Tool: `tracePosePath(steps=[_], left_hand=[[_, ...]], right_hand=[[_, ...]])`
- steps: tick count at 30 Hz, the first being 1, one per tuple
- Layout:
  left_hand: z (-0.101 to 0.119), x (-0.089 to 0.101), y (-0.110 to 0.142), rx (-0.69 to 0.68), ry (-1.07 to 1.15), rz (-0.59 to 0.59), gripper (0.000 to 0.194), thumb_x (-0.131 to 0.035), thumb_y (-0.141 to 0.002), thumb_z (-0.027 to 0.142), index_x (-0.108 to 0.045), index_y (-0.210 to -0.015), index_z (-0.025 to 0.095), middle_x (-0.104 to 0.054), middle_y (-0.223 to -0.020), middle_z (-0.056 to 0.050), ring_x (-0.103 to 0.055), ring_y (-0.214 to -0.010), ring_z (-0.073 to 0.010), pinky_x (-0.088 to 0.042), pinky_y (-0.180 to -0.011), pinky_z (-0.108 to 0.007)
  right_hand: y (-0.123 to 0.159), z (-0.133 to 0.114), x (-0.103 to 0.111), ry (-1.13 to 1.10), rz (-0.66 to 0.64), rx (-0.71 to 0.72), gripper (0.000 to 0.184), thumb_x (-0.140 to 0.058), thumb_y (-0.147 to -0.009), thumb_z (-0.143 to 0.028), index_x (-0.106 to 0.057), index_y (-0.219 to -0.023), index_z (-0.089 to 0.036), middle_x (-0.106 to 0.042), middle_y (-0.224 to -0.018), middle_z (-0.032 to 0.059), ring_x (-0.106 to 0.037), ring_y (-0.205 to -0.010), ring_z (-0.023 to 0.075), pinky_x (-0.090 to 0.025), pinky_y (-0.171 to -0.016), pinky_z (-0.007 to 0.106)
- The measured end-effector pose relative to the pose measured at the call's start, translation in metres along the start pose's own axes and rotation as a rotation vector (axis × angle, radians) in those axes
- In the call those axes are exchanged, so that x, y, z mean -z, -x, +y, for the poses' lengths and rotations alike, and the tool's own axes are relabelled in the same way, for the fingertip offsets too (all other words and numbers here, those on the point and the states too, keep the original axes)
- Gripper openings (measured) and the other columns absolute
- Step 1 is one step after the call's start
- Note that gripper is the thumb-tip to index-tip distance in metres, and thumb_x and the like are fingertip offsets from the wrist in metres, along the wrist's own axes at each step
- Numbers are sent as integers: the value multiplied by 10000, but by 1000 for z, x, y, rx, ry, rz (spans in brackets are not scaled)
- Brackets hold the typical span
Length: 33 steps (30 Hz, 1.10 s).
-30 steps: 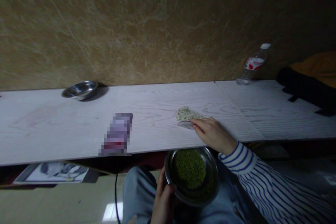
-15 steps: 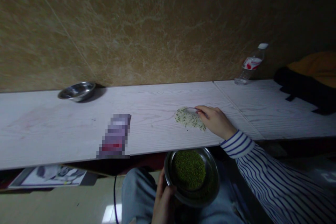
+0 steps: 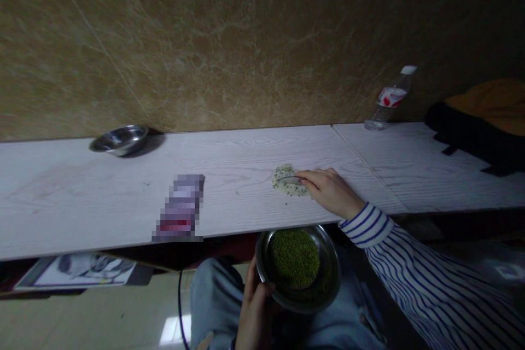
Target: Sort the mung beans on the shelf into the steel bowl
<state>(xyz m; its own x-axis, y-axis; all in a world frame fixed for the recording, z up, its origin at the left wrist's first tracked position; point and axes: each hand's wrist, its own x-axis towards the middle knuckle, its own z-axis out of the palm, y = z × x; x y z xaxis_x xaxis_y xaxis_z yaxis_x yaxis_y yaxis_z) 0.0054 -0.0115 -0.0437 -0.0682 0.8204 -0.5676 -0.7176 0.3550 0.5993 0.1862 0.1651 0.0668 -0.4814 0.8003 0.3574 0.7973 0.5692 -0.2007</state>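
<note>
My right hand (image 3: 330, 190) is closed around the handle of a spoon (image 3: 290, 178), whose head lies in a small spread of white rice-like grains mixed with green beans (image 3: 287, 188) on the counter. Below the counter's front edge, my left hand (image 3: 256, 301) grips the left rim of a metal bowl (image 3: 334, 279), thumb over the edge. The bowl sits over my lap, tilted toward me. Green mung beans (image 3: 295, 258) cover its bottom. A few stray beans lie just in front of the spread.
A second metal bowl (image 3: 120, 141) stands at the back left of the white counter (image 3: 241, 153). A blurred-out purple item (image 3: 180, 208) lies nearer the front. At the right are a plastic water bottle (image 3: 388, 99) and a black and orange bag (image 3: 479, 120). A tiled wall rises behind.
My right hand has shifted slightly left with the spoon, which now reaches lower into the grains. The left hand still holds the bowl. The whole view has moved a little.
</note>
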Motion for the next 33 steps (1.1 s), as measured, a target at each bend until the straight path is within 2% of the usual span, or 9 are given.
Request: tracePosePath(steps=[4, 9, 14, 21, 27, 33], left_hand=[[3, -3, 3, 8, 10, -2, 773, -588, -659, 210, -377, -1393, 328, -547, -1311, -62, -539, -1106, -299, -488, -806, -378], [6, -3, 4, 7, 9, -50, 760, -583, -695, 200, -346, -1404, 337, -489, -1375, -46, -468, -1202, -290, -480, -834, -351], [7, -4, 7, 4, 10, -76, 766, -588, -710, 206, -318, -1416, 331, -495, -1363, -60, -461, -1206, -301, -478, -842, -373], [9, -7, 9, -7, 24, -73, 751, -585, -710, 188, -339, -1408, 315, -490, -1372, -65, -441, -1230, -306, -465, -876, -389], [7, -3, 6, -8, 31, -109, 670, -556, -741, 199, -391, -1381, 311, -491, -1372, -60, -398, -1264, -322, -449, -897, -411], [4, -1, 6, -3, 39, -103, 685, -578, -729, 193, -388, -1377, 310, -497, -1349, -64, -424, -1231, -322, -452, -891, -417]], right_hand=[[7, -3, 3, 1, -20, 33, 289, -451, -898, -168, -625, -1125, -211, -720, -998, 54, -643, -881, 201, -431, -787, 368], [15, -7, 6, -47, -31, 70, 279, -456, -898, -156, -625, -1110, -220, -708, -1053, 37, -639, -947, 185, -413, -825, 369], [22, -11, 12, -66, -44, 105, 282, -460, -890, -141, -625, -1101, -227, -703, -1072, 30, -638, -969, 184, -425, -844, 381], [39, -12, 22, -57, 42, 43, 266, -477, -890, -174, -617, -1115, -199, -709, -1053, 50, -655, -936, 186, -485, -828, 355], [58, 0, 23, -11, 75, 29, 249, -480, -888, -178, -629, -1087, -187, -718, -1020, 54, -668, -899, 189, -502, -800, 351], [74, 18, 27, 45, 101, 8, 235, -489, -884, -177, -647, -1058, -178, -727, -975, 62, -672, -872, 204, -501, -782, 353]])
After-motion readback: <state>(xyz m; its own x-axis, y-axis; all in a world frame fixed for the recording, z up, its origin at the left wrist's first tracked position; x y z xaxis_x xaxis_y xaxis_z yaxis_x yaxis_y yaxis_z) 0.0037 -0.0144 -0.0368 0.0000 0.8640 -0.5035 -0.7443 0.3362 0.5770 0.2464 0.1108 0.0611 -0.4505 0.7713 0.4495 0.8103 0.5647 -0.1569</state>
